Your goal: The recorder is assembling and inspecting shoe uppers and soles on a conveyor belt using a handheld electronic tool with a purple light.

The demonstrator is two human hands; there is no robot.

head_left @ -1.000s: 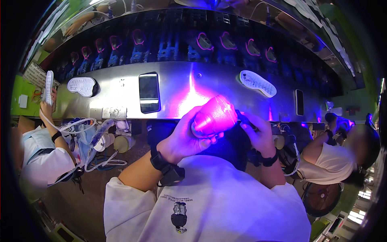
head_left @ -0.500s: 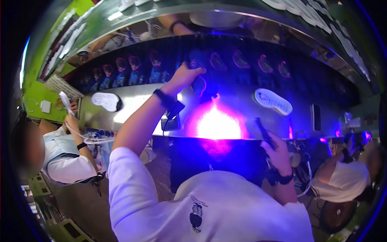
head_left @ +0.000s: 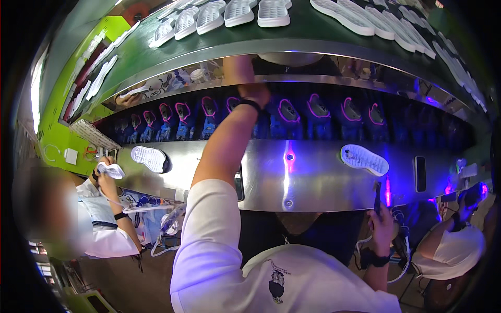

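My left arm stretches forward over the steel bench. My left hand (head_left: 254, 94) is over the dark trough behind it, blurred against the far metal rail. Its fingers are hidden, so I cannot tell whether it holds anything. Dark shoes with pink-rimmed openings (head_left: 288, 110) stand in a row on both sides of it. Low at the bench's front edge, my right hand (head_left: 382, 227) is closed around a slim dark stick-like tool (head_left: 378, 197) that points up; its kind is unclear. Beyond the tool, a white shoe sole (head_left: 364, 159) lies on the bench.
Another white sole (head_left: 149, 158) lies at the left of the steel bench (head_left: 318, 177). One phone (head_left: 420, 174) lies at the right. White soles (head_left: 211, 16) line the green shelf (head_left: 292, 39) above. Co-workers sit on both sides; the left one's hands hold a white sole (head_left: 111, 170).
My left hand has moved farther away from the dark shoe it was at, over the trough. The bright pink-violet glare on the bench has faded. My right hand has shifted slightly right and lower.
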